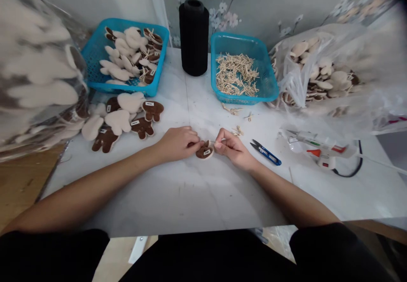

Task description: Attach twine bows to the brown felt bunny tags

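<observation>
A small brown fabric piece (204, 152) with a white label and a pale edge lies on the white table in front of me. My left hand (182, 143) has its fingers closed on the piece's left side. At the piece's right edge, my right hand (233, 147) pinches something thin, perhaps a needle, too small to make out surely. Left of my hands sits a loose pile of brown and cream pieces (119, 121), some with labels. Short cream cord bits (238, 131) lie just beyond my right hand.
Blue-handled snips (266, 152) and a glue gun (324, 144) with a cable lie right. Behind stand a blue basket of pieces (162, 57), a black thread cone (193, 38) and a blue basket of cord bits (265, 68). Plastic bags (41, 70) of pieces flank both sides.
</observation>
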The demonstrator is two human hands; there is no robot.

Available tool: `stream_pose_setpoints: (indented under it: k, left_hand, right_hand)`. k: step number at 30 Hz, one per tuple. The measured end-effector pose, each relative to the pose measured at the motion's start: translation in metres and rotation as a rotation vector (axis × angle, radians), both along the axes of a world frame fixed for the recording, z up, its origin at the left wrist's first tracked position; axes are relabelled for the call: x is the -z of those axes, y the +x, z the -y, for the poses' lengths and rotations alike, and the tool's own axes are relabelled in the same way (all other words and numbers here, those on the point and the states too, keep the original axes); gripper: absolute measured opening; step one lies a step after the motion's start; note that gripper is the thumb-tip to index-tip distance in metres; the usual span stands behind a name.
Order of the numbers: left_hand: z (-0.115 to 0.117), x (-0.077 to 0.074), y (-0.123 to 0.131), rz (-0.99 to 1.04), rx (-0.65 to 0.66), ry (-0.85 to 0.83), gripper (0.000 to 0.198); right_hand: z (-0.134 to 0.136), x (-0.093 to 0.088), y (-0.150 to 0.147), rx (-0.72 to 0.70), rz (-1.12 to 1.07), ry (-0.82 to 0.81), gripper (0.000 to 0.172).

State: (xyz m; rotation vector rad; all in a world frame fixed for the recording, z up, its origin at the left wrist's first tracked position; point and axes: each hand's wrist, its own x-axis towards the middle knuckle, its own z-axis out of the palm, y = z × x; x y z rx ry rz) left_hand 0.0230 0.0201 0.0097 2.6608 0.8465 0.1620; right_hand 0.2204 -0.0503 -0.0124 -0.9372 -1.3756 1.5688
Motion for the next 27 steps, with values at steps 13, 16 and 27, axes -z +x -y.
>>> stream_pose_setpoints:
  k: [13, 16, 27]
  left_hand:
    - [0.006, 0.004, -0.004, 0.207, 0.147, 0.238, 0.034]
    - [0.008, 0.003, -0.003, 0.262, 0.16, 0.196, 0.032]
    - [0.016, -0.01, 0.002, 0.66, -0.085, -0.584, 0.035]
  right_hand:
    - [0.006, -0.011, -0.003, 0.109, 0.407, 0.144, 0.017]
    - [0.005, -0.012, -0.01, 0.145, 0.45, 0.144, 0.024]
    - [-0.001, -0.02, -0.01, 0.07, 0.573, 0.112, 0.022]
